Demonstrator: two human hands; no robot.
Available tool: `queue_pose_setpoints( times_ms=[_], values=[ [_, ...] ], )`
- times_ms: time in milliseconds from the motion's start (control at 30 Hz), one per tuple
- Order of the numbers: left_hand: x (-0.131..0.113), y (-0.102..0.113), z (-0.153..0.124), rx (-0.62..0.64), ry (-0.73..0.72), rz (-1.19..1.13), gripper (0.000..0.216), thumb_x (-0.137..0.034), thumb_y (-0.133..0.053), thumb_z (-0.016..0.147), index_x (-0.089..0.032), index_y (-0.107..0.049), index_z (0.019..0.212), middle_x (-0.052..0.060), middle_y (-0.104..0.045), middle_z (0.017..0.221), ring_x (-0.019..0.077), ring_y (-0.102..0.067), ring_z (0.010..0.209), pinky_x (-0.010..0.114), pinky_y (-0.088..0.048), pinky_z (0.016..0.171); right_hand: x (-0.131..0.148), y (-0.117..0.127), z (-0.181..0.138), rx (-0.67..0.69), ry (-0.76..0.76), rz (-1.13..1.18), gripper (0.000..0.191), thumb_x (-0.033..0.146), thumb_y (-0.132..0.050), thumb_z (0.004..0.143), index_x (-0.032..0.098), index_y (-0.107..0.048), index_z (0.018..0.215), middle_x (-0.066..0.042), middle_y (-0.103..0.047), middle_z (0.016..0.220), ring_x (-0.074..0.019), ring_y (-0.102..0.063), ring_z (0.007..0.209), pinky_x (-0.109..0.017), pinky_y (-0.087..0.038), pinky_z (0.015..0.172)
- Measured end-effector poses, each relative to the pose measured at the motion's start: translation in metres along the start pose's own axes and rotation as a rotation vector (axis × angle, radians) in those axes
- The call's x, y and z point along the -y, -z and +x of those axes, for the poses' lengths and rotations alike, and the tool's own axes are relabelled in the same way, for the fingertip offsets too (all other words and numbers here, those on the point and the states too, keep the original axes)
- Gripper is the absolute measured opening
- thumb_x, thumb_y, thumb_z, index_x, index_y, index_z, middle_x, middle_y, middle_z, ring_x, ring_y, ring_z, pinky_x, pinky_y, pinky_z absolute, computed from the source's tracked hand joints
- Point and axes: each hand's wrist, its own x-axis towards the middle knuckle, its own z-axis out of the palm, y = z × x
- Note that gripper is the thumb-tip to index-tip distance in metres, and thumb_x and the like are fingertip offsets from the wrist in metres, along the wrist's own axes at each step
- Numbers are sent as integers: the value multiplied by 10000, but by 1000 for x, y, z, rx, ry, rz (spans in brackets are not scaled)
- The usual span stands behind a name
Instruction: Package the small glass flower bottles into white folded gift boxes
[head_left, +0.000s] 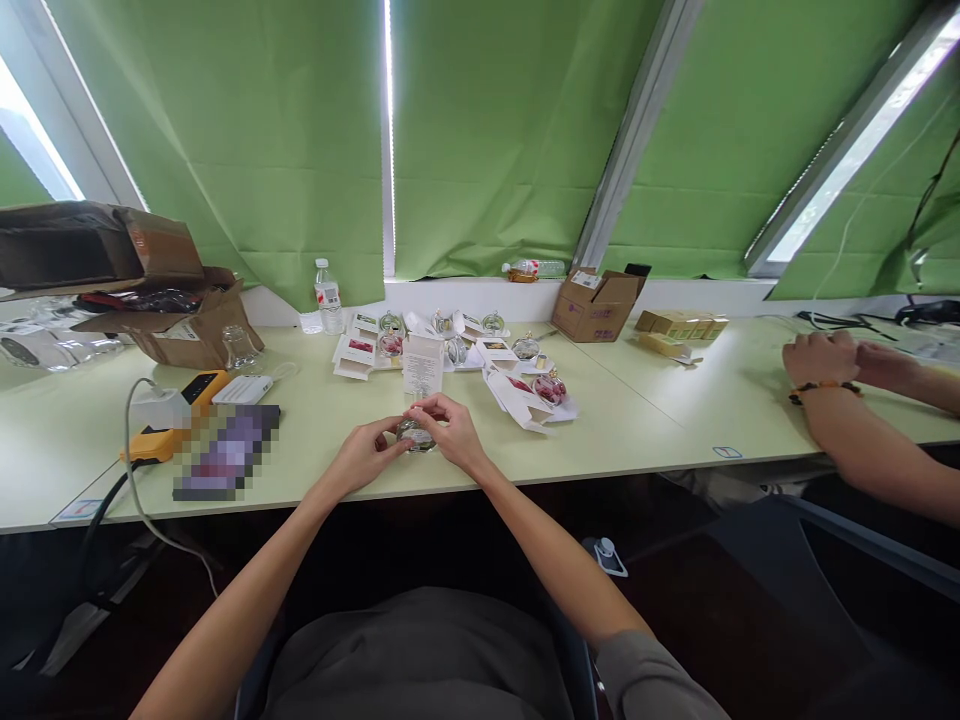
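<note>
Clear glass piece (417, 436), around the middle of the frame, low, by the table's (637, 430) near edge. Left hand (367, 452) has its fingers closed on the left side, right hand (448, 428) pinches from the top right, so both are on it; exact fingertip spots are hard to tell b/c it's tiny. This one's WIP imo, not set down yet.

Just past it, a white printed box (423, 365) stands upright, no idea what's inside. Right of centre, an opened white carton (525, 408) lies w/ a red-filled glass piece (551, 388) next to it.

Further up mid-frame, more glass pieces (526, 348) sit among opened cartons (352, 362), so I'd call the opening bit done there; afaict the handheld one's what's left. Farthest, upper right of centre: brown cardboard box (592, 312), flaps up, contents n/a from here.
</note>
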Motion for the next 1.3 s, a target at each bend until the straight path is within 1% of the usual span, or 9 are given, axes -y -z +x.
queue_pose_setpoints(
  times_ms=[167, 367, 467, 567, 700, 833, 933, 1133, 1300],
  values=[
    [0, -1, 0, 4, 0, 6, 471, -498, -500, 866, -210, -620, 1218, 14, -600, 827, 102, -394, 525, 221, -353, 521, 0, 1, 1, 1, -15, 1, 268, 459, -661, 807, 196, -643, 859, -32, -704, 820, -187, -668, 795, -293, -496, 723],
    [0, 0, 0, 14, -5, 15, 462, -491, -503, 871, -214, -620, 1221, -3, -566, 743, 111, -385, 536, 218, -347, 528, -2, -1, 0, -9, -24, 24, 261, 444, -675, 793, 200, -611, 861, -25, -700, 820, -185, -667, 800, -291, -494, 724],
    [1, 0, 0, 18, -1, 22, 453, -487, -501, 875, -225, -616, 1227, -10, -552, 733, 111, -382, 532, 216, -341, 524, -1, -1, -2, 5, -11, 17, 296, 437, -669, 802, 203, -632, 980, -35, -708, 867, -197, -673, 856, -307, -504, 771],
    [2, 0, 0, 14, -2, 20, 452, -494, -501, 878, -231, -619, 1227, -4, -577, 784, 105, -390, 532, 217, -349, 529, 2, -1, -3, 42, 24, 2, 321, 433, -587, 868, 216, -639, 1100, -44, -718, 934, -200, -675, 911, -322, -505, 826],
    [4, 0, 0, 5, -5, 19, 490, -504, -515, 870, -228, -601, 1265, 3, -612, 820, 105, -411, 538, 220, -366, 538, 4, -1, -3, 49, 70, -23, 289, 428, -516, 910, 217, -687, 1011, -48, -720, 969, -202, -673, 929, -314, -507, 825],
    [4, 0, 0, 3, -8, 19, 479, -501, -515, 871, -229, -608, 1254, 9, -635, 858, 99, -410, 532, 219, -372, 537, 3, -1, -2, 10, 65, -59, 259, 421, -563, 880, 216, -716, 923, -34, -729, 906, -204, -673, 875, -305, -509, 798],
    [4, 0, 0, 8, -10, 28, 476, -500, -509, 874, -225, -609, 1249, 15, -644, 877, 98, -414, 531, 219, -375, 536, 2, 0, -2, -7, 44, -16, 251, 416, -605, 851, 205, -740, 858, -32, -736, 874, -210, -672, 857, -296, -509, 776],
    [4, -1, 0, 14, -8, 36, 450, -492, -510, 878, -232, -615, 1229, 18, -640, 901, 100, -418, 537, 213, -375, 532, -2, 0, -1, -24, -26, 104, 237, 415, -686, 775, 209, -780, 843, -24, -746, 824, -224, -670, 797, -290, -501, 685],
    [3, -1, -1, 19, -9, 26, 428, -495, -512, 879, -248, -622, 1212, 6, -620, 889, 94, -399, 528, 208, -360, 518, -3, 1, 0, -20, -68, 124, 236, 416, -725, 738, 193, -763, 807, -29, -731, 777, -201, -658, 741, -273, -487, 649]
  ],
)
